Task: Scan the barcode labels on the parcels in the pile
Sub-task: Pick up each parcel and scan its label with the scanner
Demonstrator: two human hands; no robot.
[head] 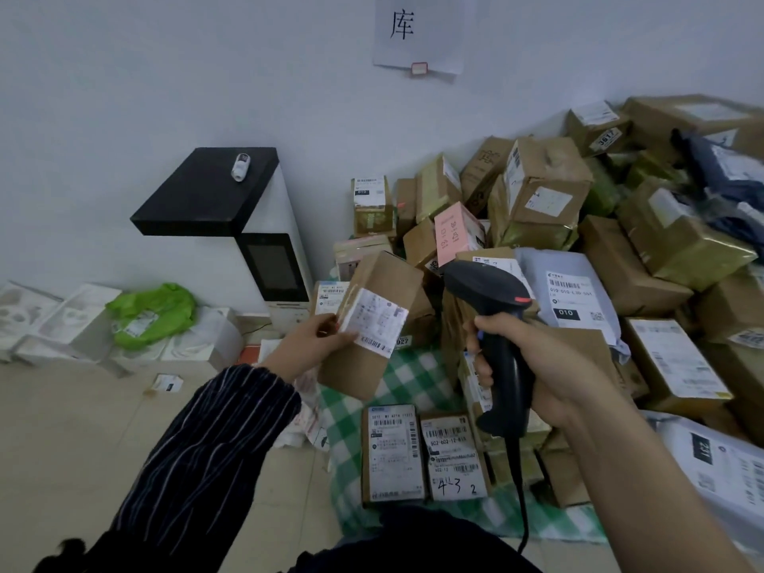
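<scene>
Beige floor tiles (103,428) lie smooth and open at the near left, up to the edge of a green-and-white checked cloth (413,382). Nearest on the cloth, two small flat cardboard boxes (392,452) lie side by side, labels up. Just above, the left hand (308,345), in a dark striped sleeve (206,448), grips a brown oblong cardboard box (384,279) by its left edge. Its thumb presses the white barcode label (374,320). The box is raised and tilted, clear of the heap. The right hand (550,366) is clenched round the handle of a black, pistol-shaped, corded scanner (488,289), whose head sits just beside the held box. Behind and to the right, the pile of parcels (578,241) slopes against a white wall (165,76): taped brown cartons, grey plastic mailers, one pink box. Far left stands a white machine (285,225) with a flat black top and a dark screen. A crumpled green bag (153,312) lies near it.
</scene>
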